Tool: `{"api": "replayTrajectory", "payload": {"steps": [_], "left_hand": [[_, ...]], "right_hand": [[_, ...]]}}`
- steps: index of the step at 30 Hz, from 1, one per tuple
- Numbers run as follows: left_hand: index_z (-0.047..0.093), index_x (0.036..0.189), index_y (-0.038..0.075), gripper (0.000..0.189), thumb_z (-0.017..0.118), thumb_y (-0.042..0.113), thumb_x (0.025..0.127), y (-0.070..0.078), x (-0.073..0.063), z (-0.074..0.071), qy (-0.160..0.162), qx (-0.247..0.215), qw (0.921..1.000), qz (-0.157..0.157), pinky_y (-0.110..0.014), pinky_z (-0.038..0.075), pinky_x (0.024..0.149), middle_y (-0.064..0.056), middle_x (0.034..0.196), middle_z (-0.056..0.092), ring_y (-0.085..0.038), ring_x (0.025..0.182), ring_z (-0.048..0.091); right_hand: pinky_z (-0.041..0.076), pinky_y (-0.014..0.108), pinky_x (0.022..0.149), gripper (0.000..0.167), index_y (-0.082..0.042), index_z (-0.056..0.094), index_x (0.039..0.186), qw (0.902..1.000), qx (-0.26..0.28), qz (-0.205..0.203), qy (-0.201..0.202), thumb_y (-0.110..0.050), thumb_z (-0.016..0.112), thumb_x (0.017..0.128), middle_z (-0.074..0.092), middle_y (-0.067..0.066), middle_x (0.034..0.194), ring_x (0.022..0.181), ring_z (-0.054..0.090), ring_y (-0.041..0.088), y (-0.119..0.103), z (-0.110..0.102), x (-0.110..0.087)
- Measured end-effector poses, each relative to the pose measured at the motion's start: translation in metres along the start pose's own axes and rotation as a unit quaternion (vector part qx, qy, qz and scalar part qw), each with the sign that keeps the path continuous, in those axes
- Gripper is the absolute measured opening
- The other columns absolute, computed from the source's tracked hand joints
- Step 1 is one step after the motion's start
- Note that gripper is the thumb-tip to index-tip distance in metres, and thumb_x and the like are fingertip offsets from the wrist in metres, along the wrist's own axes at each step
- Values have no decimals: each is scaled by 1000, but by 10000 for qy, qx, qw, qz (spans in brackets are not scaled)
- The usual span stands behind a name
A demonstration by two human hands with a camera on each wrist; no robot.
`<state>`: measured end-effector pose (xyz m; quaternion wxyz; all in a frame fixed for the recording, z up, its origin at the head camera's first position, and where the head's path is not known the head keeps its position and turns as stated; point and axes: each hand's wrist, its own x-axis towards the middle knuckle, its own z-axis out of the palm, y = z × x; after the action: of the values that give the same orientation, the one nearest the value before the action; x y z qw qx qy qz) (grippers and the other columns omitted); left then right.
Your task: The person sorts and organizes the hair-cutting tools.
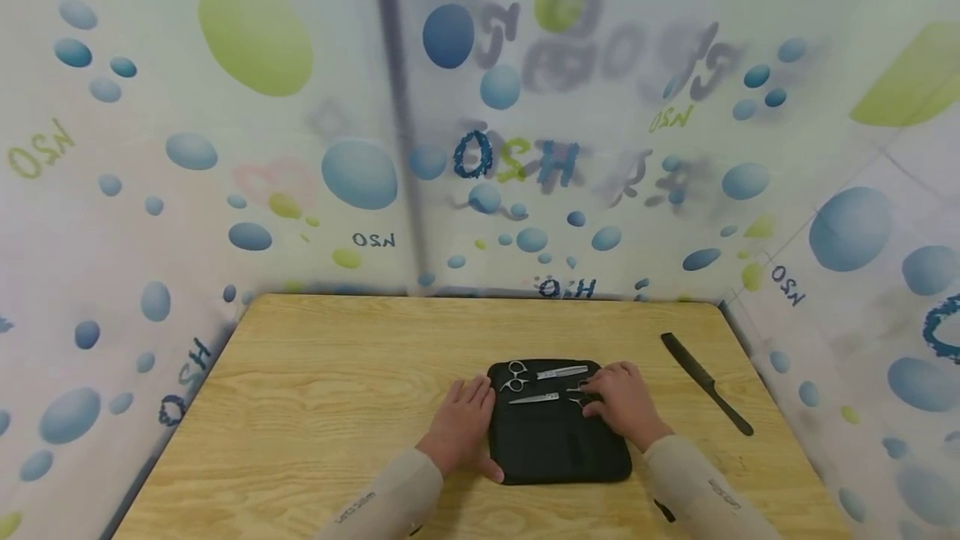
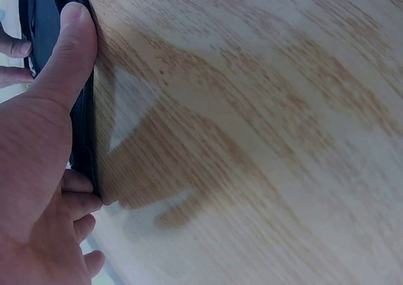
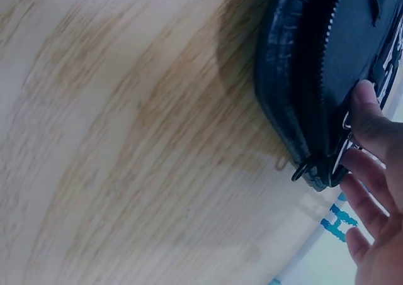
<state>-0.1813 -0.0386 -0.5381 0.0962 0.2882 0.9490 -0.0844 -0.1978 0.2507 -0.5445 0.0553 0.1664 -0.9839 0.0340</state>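
Note:
A black zip case point(image 1: 558, 444) lies flat on the wooden table, with two pairs of silver scissors across its upper part. Thinning scissors point(image 1: 562, 372) lie uppermost, finger rings to the left. Below them, the plain scissors point(image 1: 534, 398) point left. My right hand point(image 1: 626, 402) pinches the plain pair's rings at the case's right side; the thumb and index finger point(image 3: 359, 159) are at the rings in the right wrist view. My left hand point(image 1: 461, 423) holds the case's left side. Its thumb point(image 2: 75, 46) lies over the edge, and the other fingers curl against the case farther along.
A black comb point(image 1: 705, 382) with a handle lies slantwise on the table point(image 1: 337, 390) to the right of the case. Behind the table and at both sides stand pale walls point(image 1: 300, 132) printed with blue and green spots. A small ring point(image 3: 302, 170) hangs at the case's corner.

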Motion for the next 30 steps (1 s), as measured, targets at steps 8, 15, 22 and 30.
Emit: {"api": "replayTrajectory", "payload": {"steps": [8, 15, 22, 30], "left_hand": [[37, 149, 10, 126, 59, 92, 56, -1, 1, 2, -47, -8, 10000, -68, -44, 22, 122, -7, 159, 32, -22, 150, 25], [35, 150, 10, 126, 56, 92, 57, 3, 4, 4, -96, 238, 9997, -25, -43, 22, 122, -6, 160, 31, -20, 150, 24], [34, 151, 10, 125, 56, 92, 58, 5, 4, 3, -161, 259, 9995, -76, -42, 21, 122, -6, 160, 29, -20, 151, 22], [34, 151, 10, 126, 56, 92, 58, 3, 2, 2, -135, 187, 9997, -49, -42, 22, 122, -6, 160, 30, -21, 151, 23]], "right_hand": [[41, 50, 100, 30, -20, 79, 97, 9999, 12, 30, -97, -38, 81, 72, 75, -3, 99, 101, 64, 23, -4, -1, 4], [40, 50, 100, 30, -19, 80, 97, 9996, 127, 126, -222, -37, 81, 72, 75, -3, 99, 101, 65, 23, -5, -3, 3], [40, 50, 101, 30, -18, 79, 98, 9996, 77, 93, -267, -35, 81, 73, 75, -1, 100, 101, 64, 24, -7, -3, 4], [40, 50, 101, 31, -17, 79, 98, 9995, 52, 85, -294, -35, 81, 73, 75, -1, 100, 102, 64, 24, -9, -2, 6]]}}
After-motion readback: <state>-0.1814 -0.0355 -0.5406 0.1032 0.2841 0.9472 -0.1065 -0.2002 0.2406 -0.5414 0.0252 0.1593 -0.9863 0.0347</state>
